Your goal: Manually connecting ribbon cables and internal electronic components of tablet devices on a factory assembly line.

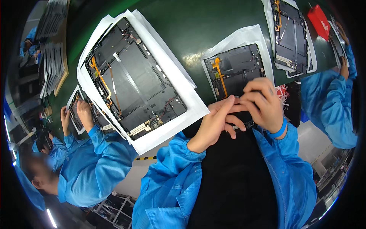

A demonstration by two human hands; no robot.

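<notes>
My left hand and my right hand meet above the near edge of an open black tablet housing. Thumb and forefinger are pinched together on each hand, and the fingertips touch or nearly touch. Anything between them is too small or hidden to make out. The left hand's other fingers curl loosely; the right hand's are bent. An orange ribbon cable runs along the left part of the housing, which rests on a white sheet. My hands cover its lower part.
To the left, another housing lies on stacked white sheets. More housings lie at the far right beside a red container. Red-and-white scraps hang near the table edge. Co-workers in blue sit either side.
</notes>
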